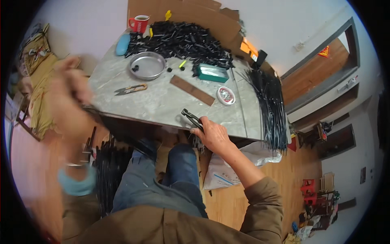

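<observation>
My right hand (215,133) is closed around the handles of dark pincers (191,116) at the table's front edge, jaws pointing up and left. My left hand (72,97) is raised off the table's left corner and smeared by motion, so its fingers cannot be made out. A long dark streak (126,134) slants from near it toward my knees; whether the hand holds it, I cannot tell. On the grey table (162,101) lie thread snips (131,89) with orange handles, a brown flat bar (192,90) and a round tub (226,96) of small pieces.
Behind these is a heap of black parts (183,40), with a metal dish (148,65), green box (213,73), blue object (122,44) and red mug (139,24). Black strands (268,105) hang over the right edge. More strands (109,175) stand by my left leg; a white sack (221,173) lies below.
</observation>
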A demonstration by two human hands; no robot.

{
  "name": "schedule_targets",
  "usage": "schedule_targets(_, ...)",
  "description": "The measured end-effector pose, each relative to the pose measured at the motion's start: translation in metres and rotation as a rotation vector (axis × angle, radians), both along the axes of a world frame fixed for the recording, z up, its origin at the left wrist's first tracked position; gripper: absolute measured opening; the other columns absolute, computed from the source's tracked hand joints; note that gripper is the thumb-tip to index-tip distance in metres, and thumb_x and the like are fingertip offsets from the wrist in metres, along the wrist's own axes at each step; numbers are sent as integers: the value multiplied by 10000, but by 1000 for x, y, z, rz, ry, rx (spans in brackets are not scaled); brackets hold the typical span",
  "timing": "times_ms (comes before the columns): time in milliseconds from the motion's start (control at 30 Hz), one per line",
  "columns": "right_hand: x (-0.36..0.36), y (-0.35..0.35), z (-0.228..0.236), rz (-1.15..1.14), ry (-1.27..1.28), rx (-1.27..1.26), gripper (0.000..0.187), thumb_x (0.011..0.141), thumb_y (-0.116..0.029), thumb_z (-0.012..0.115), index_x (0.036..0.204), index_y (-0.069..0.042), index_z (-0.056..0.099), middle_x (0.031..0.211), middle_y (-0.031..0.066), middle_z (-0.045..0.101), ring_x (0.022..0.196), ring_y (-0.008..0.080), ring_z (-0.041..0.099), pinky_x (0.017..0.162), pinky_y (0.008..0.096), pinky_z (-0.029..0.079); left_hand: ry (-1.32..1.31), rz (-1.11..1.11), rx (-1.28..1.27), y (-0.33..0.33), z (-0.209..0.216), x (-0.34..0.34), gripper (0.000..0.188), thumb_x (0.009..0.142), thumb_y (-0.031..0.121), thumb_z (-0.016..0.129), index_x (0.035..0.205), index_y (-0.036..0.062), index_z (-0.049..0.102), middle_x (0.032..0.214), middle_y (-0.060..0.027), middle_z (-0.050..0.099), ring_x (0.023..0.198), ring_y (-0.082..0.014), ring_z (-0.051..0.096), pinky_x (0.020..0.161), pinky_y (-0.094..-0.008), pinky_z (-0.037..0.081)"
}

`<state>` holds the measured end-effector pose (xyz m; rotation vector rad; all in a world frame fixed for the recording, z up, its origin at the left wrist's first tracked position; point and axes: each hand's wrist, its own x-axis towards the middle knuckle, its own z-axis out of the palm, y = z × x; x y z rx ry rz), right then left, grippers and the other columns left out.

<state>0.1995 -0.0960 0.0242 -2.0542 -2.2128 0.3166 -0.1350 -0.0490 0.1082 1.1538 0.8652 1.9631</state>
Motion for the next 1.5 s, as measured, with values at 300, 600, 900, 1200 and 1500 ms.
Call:
schedule_targets(300,23,18,-25,29,-117,371,393,764,-368,722,941,-47,579,872,144,622,785,340,614,673,433,489,1363,922,-46,11,-184,-241,348,964,126,472,1260,-55,499,1098,-174,596,940,-239,609,786,-320,494)
schedule_targets(600,229,93,5,-407,-494,722,293,786,-235,710,1002,-60,615,952,93,636,913,308,578,765,428,442,1119,258,-1026,-10,-453,-163,362,953,293,489,1188,17,496,1099,-274,592,976,-460,562,793,-503,446)
schedule_targets(900,334,128,-28,-850,-752,248,328,749,-286,720,955,-41,649,1006,176,649,955,326,624,796,456,479,1331,-59,-1341,-6,-479,-121,495,820,316,629,1240,64,555,1290,-233,523,1130,-430,527,899,-517,458)
schedule_targets(1200,330,117,41,-877,-224,318,324,809,-304,644,972,-24,641,982,204,650,975,402,601,823,486,479,1233,-227,-739,-3,-481,-117,253,861,236,539,863,35,693,861,-193,676,890,-372,648,751,-465,513)
schedule_targets(1500,353,113,22,-732,-42,501,322,783,-249,612,816,72,620,757,220,651,748,331,665,696,442,488,1203,-383,-699,-14,-356,-51,270,825,260,620,914,15,689,852,-218,666,842,-379,653,750,-423,518)
